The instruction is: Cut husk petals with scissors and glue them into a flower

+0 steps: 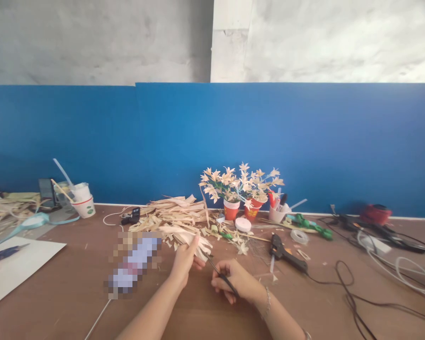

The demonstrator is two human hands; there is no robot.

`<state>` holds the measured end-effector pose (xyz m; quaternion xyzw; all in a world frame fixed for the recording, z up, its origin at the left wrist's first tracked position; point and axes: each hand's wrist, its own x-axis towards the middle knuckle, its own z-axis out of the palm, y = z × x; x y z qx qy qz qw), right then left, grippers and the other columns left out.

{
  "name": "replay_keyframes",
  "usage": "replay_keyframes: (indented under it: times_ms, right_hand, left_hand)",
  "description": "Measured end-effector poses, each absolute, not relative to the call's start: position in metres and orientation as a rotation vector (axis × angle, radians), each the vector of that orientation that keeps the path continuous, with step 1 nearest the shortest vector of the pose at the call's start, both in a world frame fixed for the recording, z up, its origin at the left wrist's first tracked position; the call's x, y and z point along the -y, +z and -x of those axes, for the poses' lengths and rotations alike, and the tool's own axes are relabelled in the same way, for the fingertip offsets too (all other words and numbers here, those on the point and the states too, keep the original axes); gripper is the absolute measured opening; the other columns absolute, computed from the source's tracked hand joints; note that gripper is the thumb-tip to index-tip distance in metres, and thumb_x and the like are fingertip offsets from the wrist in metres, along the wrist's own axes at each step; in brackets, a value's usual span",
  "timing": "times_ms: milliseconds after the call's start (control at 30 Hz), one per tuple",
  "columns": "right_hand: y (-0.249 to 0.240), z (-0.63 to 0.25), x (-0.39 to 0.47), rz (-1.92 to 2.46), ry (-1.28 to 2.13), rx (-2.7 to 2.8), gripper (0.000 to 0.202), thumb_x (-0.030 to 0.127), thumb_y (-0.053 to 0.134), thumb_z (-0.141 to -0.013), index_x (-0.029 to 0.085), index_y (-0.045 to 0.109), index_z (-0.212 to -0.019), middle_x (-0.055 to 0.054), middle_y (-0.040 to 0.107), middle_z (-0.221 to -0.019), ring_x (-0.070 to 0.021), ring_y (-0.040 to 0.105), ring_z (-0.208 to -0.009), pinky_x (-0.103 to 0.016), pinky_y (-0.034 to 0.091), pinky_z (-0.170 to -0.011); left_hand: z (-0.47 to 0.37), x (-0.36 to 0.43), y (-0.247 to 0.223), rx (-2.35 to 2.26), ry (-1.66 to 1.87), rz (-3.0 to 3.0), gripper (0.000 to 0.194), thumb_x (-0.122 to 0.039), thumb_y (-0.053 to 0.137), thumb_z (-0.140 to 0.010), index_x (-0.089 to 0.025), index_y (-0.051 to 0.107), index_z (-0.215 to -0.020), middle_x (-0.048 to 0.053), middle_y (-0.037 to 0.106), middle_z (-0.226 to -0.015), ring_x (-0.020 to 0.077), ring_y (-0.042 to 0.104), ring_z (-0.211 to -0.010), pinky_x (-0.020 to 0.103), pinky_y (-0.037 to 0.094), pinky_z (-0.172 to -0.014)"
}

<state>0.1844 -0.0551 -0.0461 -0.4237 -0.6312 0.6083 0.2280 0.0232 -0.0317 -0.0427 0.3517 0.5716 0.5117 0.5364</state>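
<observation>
My left hand (pixel 186 259) is closed on a bundle of pale dried husk strips (pixel 184 236) at the near edge of a larger husk pile (pixel 177 208). To its right, my right hand (pixel 232 279) has its fingers in the black handles of a pair of scissors (pixel 226 282). The scissor blades point up and left to the lower end of the bundle, by my left fingers. Whether the blades touch the husk is too small to tell. Behind the hands, pale husk flowers (pixel 228 178) stand in red paper cups (pixel 231 210).
A black glue gun (pixel 286 255) with its cable lies right of my hands. A pixelated object (pixel 134 267) with a white cord lies left. Further back are a white tool cup (pixel 276 215), clear tape (pixel 299 237), green pieces (pixel 310 226) and a patterned cup (pixel 85 208).
</observation>
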Motion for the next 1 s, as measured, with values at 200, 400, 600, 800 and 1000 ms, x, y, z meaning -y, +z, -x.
replay_keyframes:
  times_ms: [200, 400, 600, 800, 1000]
  right_hand:
    - [-0.044, -0.184, 0.056, 1.150, 1.689, 1.742, 0.025, 0.036, 0.063, -0.064, 0.014, 0.053, -0.071, 0.002, 0.060, -0.056, -0.0041, 0.046, -0.031, -0.013, 0.028, -0.029]
    - [-0.044, -0.184, 0.056, 1.138, 1.699, 1.735, 0.024, 0.034, 0.063, -0.065, 0.014, 0.054, -0.072, 0.002, 0.060, -0.056, -0.0040, 0.045, -0.030, -0.013, 0.028, -0.028]
    - [-0.044, -0.186, 0.055, 1.133, 1.728, 1.702, 0.023, 0.032, 0.064, -0.065, 0.014, 0.054, -0.072, 0.003, 0.060, -0.055, -0.0043, 0.046, -0.030, -0.013, 0.029, -0.027]
    - [-0.042, -0.188, 0.054, 1.148, 1.727, 1.666, 0.026, 0.034, 0.066, -0.063, 0.014, 0.053, -0.072, 0.003, 0.060, -0.055, -0.0037, 0.045, -0.029, -0.013, 0.028, -0.027]
    - [-0.041, -0.193, 0.054, 1.144, 1.713, 1.643, 0.025, 0.034, 0.067, -0.062, 0.013, 0.054, -0.070, 0.003, 0.061, -0.056, -0.0036, 0.045, -0.029, -0.013, 0.029, -0.027]
  left_hand:
    - [-0.021, 0.029, -0.048, -1.377, 1.245, -0.919, 0.052, -0.068, 0.055, -0.063, -0.017, 0.052, -0.055, 0.002, 0.054, -0.033, 0.0181, 0.056, -0.034, 0.024, 0.041, -0.034]
    - [-0.022, 0.030, -0.049, -1.352, 1.259, -0.896, 0.051, -0.068, 0.055, -0.063, -0.017, 0.052, -0.056, 0.002, 0.056, -0.034, 0.0176, 0.057, -0.036, 0.022, 0.041, -0.035]
    - [-0.019, 0.028, -0.047, -1.318, 1.292, -0.869, 0.042, -0.056, 0.060, -0.067, -0.015, 0.056, -0.062, 0.002, 0.060, -0.040, 0.0161, 0.059, -0.040, 0.022, 0.043, -0.039]
    - [-0.014, 0.024, -0.042, -1.257, 1.372, -0.839, 0.027, -0.038, 0.063, -0.067, -0.012, 0.061, -0.069, 0.002, 0.064, -0.049, 0.0123, 0.059, -0.042, 0.019, 0.044, -0.042]
    - [-0.011, 0.023, -0.043, -1.310, 1.449, -0.858, 0.032, -0.044, 0.061, -0.067, -0.012, 0.059, -0.069, -0.001, 0.057, -0.037, 0.0116, 0.053, -0.035, 0.017, 0.036, -0.035]
